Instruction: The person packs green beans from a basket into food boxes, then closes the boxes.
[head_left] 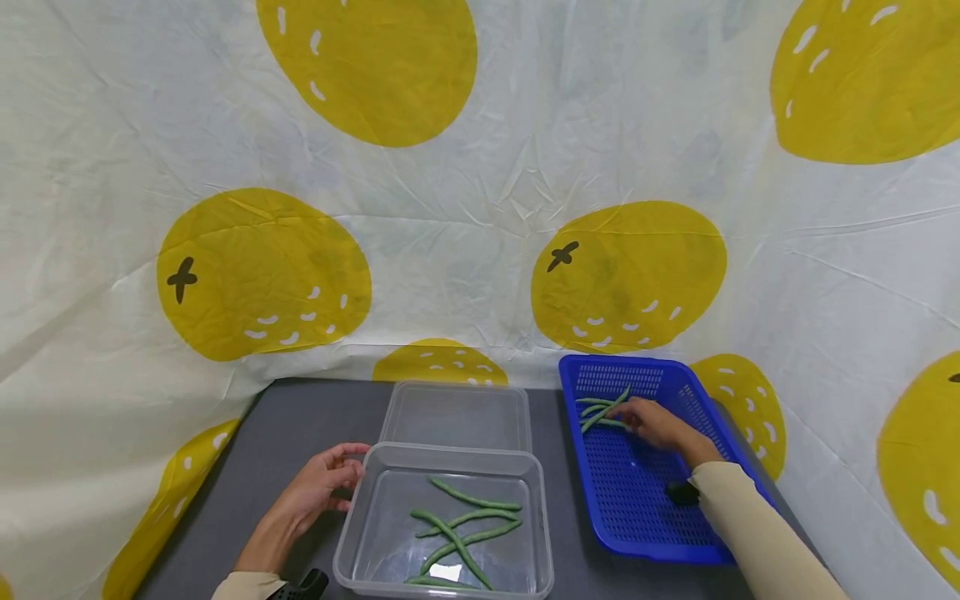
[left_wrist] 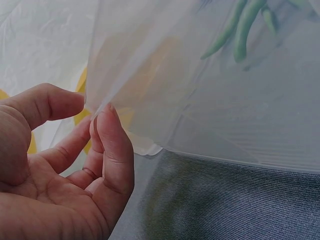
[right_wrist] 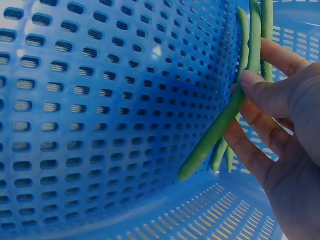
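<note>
My right hand (head_left: 656,423) reaches into a blue perforated basket (head_left: 626,546) and pinches a green bean (right_wrist: 215,132) between thumb and fingers. A few more green beans (right_wrist: 267,30) lie behind those fingers, against the basket's far left part. On the left, my left hand (head_left: 318,483) rests its fingertips against the outer left wall of a clear plastic container (head_left: 546,533); the left wrist view shows the fingers (left_wrist: 115,145) loosely bent at that wall. Inside the container lie several green beans (head_left: 472,514), some crossing each other.
A clear lid (head_left: 457,414) lies flat behind the container. Everything stands on a dark grey table (head_left: 300,417). A white cloth with yellow fruit shapes (head_left: 450,275) hangs at the back and sides. The basket stands to the right of the container, with a gap between them.
</note>
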